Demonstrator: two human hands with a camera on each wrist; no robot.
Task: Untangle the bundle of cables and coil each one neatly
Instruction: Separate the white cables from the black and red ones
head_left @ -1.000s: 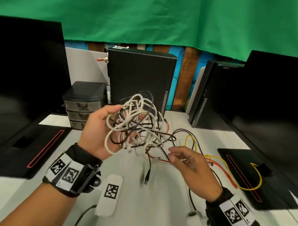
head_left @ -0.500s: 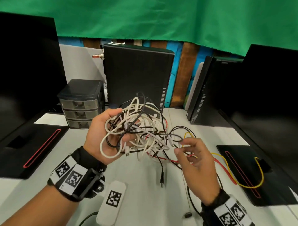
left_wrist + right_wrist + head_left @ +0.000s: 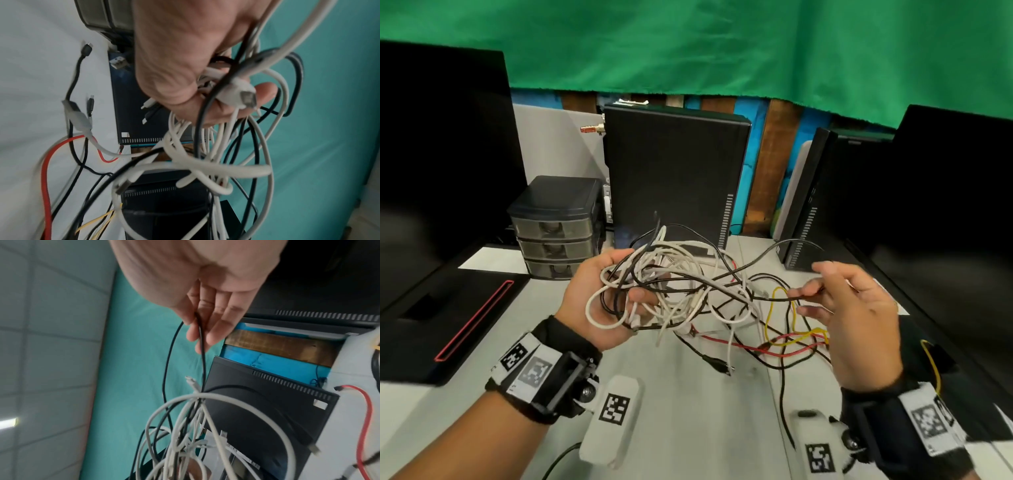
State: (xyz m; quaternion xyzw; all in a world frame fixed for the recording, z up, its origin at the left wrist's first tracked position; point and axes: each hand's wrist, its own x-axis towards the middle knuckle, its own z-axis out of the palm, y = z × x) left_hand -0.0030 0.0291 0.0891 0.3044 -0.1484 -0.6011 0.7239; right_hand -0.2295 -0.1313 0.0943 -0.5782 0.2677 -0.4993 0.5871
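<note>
Above the pale surface [image 3: 688,428], one black strand is being drawn out of the knot.

The left hand [image 3: 599,301] holds the bundle of cables [image 3: 671,284] in mid-air, fingers curled round the white and black loops. The right hand [image 3: 856,315] has moved out to the right since half a second ago, and now pinches a black cable [image 3: 767,298] between thumb and forefinger, the other fingers spread loose; the strand runs nearly straight back into the tangle where before it lay slack. Red and yellow leads [image 3: 787,339] trail on the surface below. This looks like the first cable working free, though its far end is hidden in the loops, so a snag seems likely; no coil has been made yet.
</note>
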